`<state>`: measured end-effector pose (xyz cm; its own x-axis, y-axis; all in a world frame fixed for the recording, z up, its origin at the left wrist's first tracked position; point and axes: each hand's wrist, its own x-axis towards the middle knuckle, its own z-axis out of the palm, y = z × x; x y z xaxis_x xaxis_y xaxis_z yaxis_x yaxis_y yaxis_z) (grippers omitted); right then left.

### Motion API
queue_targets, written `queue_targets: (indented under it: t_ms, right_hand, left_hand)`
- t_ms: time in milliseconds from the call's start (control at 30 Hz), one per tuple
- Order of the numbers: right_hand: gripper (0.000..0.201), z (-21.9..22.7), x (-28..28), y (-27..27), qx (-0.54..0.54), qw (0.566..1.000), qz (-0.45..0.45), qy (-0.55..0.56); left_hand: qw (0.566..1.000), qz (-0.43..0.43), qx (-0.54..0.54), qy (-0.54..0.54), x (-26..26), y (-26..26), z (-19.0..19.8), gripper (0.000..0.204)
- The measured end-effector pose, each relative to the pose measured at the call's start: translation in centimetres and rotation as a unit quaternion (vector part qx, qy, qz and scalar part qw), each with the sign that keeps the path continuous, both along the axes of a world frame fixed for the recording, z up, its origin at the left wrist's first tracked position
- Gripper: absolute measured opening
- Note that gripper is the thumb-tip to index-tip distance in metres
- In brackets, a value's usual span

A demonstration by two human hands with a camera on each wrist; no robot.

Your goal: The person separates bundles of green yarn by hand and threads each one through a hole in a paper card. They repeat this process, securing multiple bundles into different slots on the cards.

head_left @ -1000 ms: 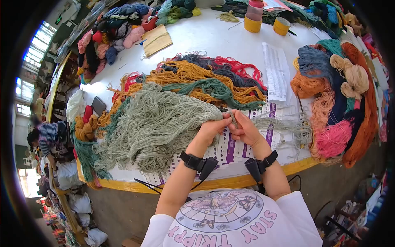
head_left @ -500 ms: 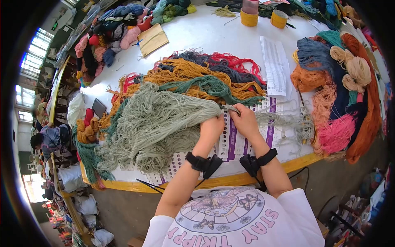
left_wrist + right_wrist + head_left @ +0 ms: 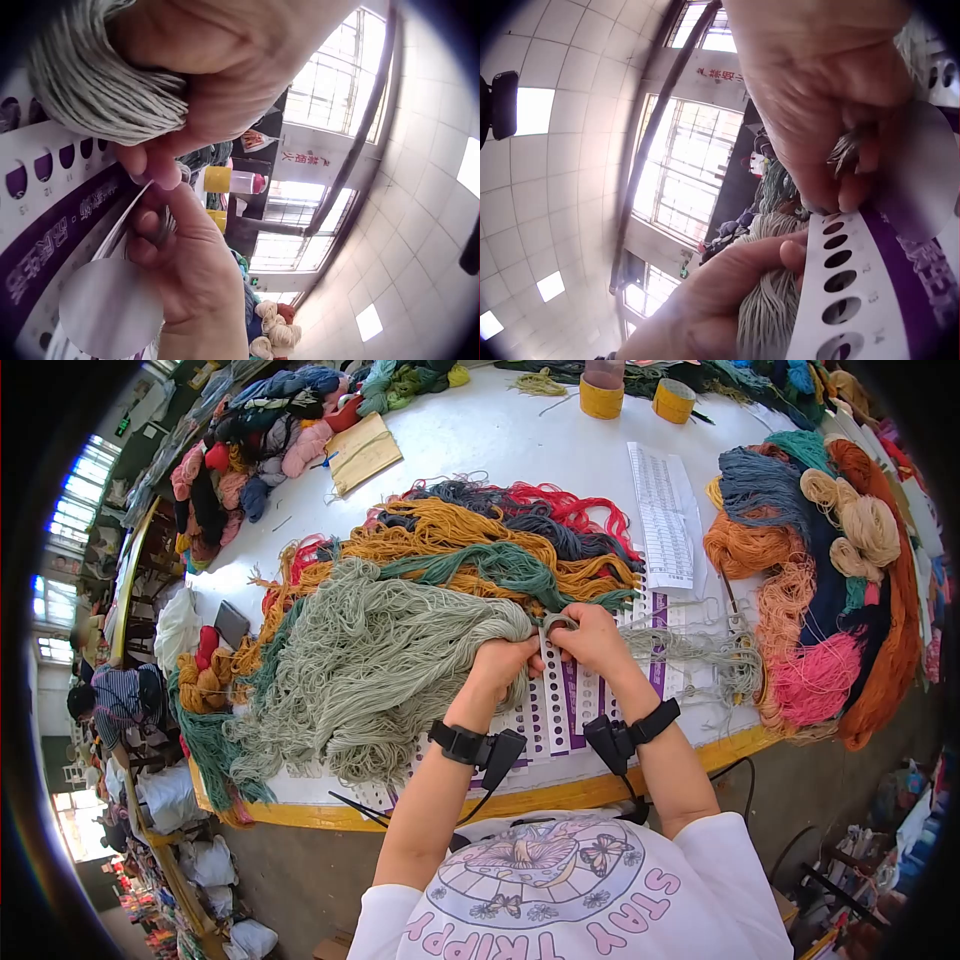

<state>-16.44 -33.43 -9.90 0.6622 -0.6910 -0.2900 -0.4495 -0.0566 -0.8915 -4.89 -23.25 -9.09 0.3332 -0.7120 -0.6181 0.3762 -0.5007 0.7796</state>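
A large grey-green hank of yarn (image 3: 380, 650) spreads over the front of the table. At its right end, my left hand (image 3: 505, 663) grips the gathered strands, which loop over that hand in the left wrist view. My right hand (image 3: 592, 640) is close beside it, and its curled fingers pinch a small bunch of the same yarn (image 3: 845, 150). Between the hands lies a white and purple card (image 3: 840, 281) with a row of numbered punched holes. Both hands' fingertips are at the card's far end. The right palm partly hides the pinched bunch.
Ochre yarn (image 3: 440, 530), dark green yarn (image 3: 490, 565) and red yarn (image 3: 580, 510) lie behind the hank. A printed sheet (image 3: 665, 520) and a coloured yarn pile (image 3: 765, 550) are to the right. Grey-green strands (image 3: 690, 645) trail across more cards. Yellow tape rolls (image 3: 673, 402) stand at the back.
The hands were together at the hank's end, then spread slightly with a strand between them. Now they are at the holed card, which shows more between them.
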Motion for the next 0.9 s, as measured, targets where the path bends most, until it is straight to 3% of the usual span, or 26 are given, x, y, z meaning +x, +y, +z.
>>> queue_targets:
  t_ms: [167, 333, 400, 467, 567, 633, 667, 767, 900]
  right_hand:
    - [0.018, -0.3, -0.1, -0.1, -0.006, 0.999, 0.041, -0.008]
    - [0.02, -0.8, -0.1, 0.0, 0.072, 0.997, 0.001, -0.037]
    - [0.021, -0.5, 0.2, 0.0, 0.07, 0.997, -0.009, -0.023]
    - [0.022, -0.1, 0.5, 0.1, 0.05, 0.999, -0.009, 0.002]
    - [0.024, -0.3, 0.8, 0.2, -0.044, 0.998, -0.004, 0.035]
    - [0.025, -1.8, 1.1, 0.3, -0.159, 0.987, -0.011, 0.034]
    - [0.025, -1.8, 1.1, 0.3, -0.147, 0.989, -0.01, 0.031]
    - [0.026, -0.8, 1.1, 0.3, -0.092, 0.995, -0.01, 0.036]
    - [0.024, 0.0, 0.6, 0.3, -0.025, 0.999, -0.024, 0.037]
  left_hand:
    - [0.999, 0.051, -0.014, -0.008, -1.0, -0.1, -1.2, 0.017]
    - [0.967, -0.064, 0.064, -0.239, -1.1, -0.5, -0.2, 0.029]
    - [0.913, -0.098, 0.075, -0.39, -1.0, -0.4, -0.5, 0.032]
    - [0.808, -0.101, 0.053, -0.579, -0.3, 0.0, -2.1, 0.033]
    - [0.82, -0.114, 0.128, -0.545, 2.3, 1.8, -1.8, 0.032]
    - [0.891, -0.055, 0.129, -0.432, 4.1, 3.1, 0.2, 0.032]
    - [0.951, -0.014, 0.095, -0.293, 4.6, 3.5, 1.0, 0.026]
    - [0.986, 0.023, -0.071, -0.151, 4.1, 3.5, 1.4, 0.016]
    - [0.963, 0.021, -0.06, -0.263, 3.5, 3.0, 0.3, 0.012]
